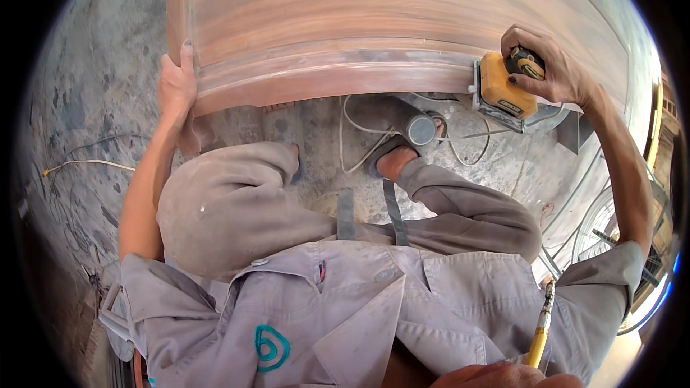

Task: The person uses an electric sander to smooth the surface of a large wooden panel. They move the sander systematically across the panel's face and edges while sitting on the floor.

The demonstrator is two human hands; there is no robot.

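A large reddish-brown wooden panel point(359, 7) with a moulded, dusty front edge lies before me. My left hand point(177, 86) grips its near left corner, thumb on top, with the other fingers partly hidden against the side. At the panel's near edge on the right, my right hand point(553, 68) is wrapped round the black top of a yellow electric sander point(503, 86). The sander is tilted, its pad side facing the panel's moulded edge. Whether the pad touches the wood along its full length cannot be made out.
Below the panel, a grey cylinder point(420, 130) and a looped pale cable point(343, 136) lie between my feet on the stained grey floor point(100, 100). Another cable point(86, 163) runs at the left. A round wire-guarded fan point(600, 223) stands close to my right arm.
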